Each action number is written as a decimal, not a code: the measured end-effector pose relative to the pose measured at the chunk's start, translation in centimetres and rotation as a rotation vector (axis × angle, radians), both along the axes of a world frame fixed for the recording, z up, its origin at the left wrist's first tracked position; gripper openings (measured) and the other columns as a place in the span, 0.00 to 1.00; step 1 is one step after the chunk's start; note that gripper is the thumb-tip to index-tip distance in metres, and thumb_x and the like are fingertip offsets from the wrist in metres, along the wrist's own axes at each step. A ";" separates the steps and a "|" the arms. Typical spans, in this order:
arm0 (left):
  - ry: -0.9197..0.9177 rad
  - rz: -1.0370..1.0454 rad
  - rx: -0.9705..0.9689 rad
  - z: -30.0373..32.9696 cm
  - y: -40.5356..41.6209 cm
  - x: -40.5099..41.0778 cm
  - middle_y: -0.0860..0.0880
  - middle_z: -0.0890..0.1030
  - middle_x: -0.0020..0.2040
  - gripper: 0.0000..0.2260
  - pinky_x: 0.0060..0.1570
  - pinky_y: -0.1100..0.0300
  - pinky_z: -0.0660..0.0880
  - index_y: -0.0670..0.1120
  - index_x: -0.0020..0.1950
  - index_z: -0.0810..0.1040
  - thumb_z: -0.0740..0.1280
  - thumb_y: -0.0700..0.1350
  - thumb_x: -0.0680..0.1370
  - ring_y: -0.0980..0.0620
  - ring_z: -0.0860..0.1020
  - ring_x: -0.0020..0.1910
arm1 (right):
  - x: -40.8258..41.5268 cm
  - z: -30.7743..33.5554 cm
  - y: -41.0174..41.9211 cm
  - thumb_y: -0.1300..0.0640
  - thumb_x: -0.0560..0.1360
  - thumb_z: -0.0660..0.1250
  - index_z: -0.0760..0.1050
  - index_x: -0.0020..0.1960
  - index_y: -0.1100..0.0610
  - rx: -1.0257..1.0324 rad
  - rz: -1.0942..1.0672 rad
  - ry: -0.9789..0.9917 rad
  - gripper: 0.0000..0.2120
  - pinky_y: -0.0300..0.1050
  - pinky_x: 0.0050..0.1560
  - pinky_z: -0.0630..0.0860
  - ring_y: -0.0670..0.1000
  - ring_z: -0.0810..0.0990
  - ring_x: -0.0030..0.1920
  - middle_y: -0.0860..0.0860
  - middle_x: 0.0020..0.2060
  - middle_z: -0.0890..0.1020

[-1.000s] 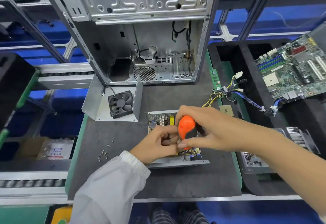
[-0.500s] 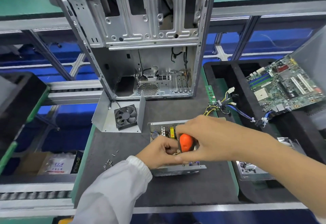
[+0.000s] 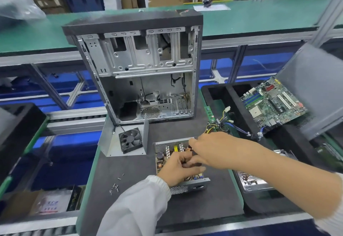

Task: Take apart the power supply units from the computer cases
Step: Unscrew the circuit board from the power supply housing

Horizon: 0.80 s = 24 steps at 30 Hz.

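An opened power supply unit [image 3: 165, 155] lies on the dark mat [image 3: 130, 180] in front of me, its circuit board bare. My left hand [image 3: 177, 169] is curled over the middle of the board, fingertips pinched beside my right hand's. My right hand [image 3: 209, 148] reaches in from the right with its fingers curled down over the screwdriver; the orange handle is hidden under the palm. The stripped computer case [image 3: 141, 65] stands upright behind the unit.
A black fan [image 3: 130, 140] rests in a bent metal cover [image 3: 108, 143] left of the unit. Several loose screws [image 3: 115, 186] lie on the mat. A cable bundle [image 3: 217, 124] trails right toward a black tray [image 3: 232, 91] holding a motherboard [image 3: 272, 102].
My head has tilted up, so more of the case and the far belt shows. My right hand has turned over the screwdriver, hiding its orange handle. Both hands stay over the unit.
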<state>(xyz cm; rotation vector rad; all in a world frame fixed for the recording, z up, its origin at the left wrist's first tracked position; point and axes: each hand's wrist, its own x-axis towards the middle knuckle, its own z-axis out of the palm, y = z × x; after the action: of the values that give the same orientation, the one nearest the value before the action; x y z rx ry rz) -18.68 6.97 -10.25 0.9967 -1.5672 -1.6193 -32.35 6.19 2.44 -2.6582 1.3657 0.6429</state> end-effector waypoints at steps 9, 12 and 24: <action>0.062 0.077 0.028 -0.9 0.2 0.2 0.45 0.76 0.32 0.05 0.43 0.52 0.71 0.48 0.37 0.84 0.79 0.42 0.67 0.50 0.72 0.36 | 1.3 1.0 0.6 0.62 0.76 0.65 0.69 0.63 0.56 0.072 0.091 0.059 0.16 0.45 0.31 0.61 0.53 0.70 0.44 0.54 0.57 0.66; 0.038 0.114 0.001 -1.2 0.2 -0.1 0.44 0.68 0.31 0.12 0.43 0.52 0.66 0.45 0.34 0.81 0.79 0.50 0.64 0.46 0.66 0.36 | 0.9 1.4 0.5 0.51 0.77 0.66 0.69 0.60 0.56 0.135 -0.015 0.001 0.16 0.47 0.38 0.66 0.55 0.73 0.44 0.54 0.51 0.70; 0.012 0.045 -0.129 -1.6 -0.1 0.2 0.57 0.57 0.26 0.05 0.37 0.55 0.56 0.58 0.41 0.83 0.76 0.53 0.67 0.53 0.55 0.30 | 1.0 1.2 0.7 0.52 0.82 0.57 0.66 0.61 0.58 0.058 -0.050 0.091 0.12 0.52 0.45 0.74 0.61 0.77 0.53 0.59 0.54 0.75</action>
<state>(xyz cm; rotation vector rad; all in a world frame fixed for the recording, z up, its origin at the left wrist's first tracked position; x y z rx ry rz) -18.51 6.86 -11.84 0.9455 -1.6076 -1.4714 -31.33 6.85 3.60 -2.5707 1.4083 0.7947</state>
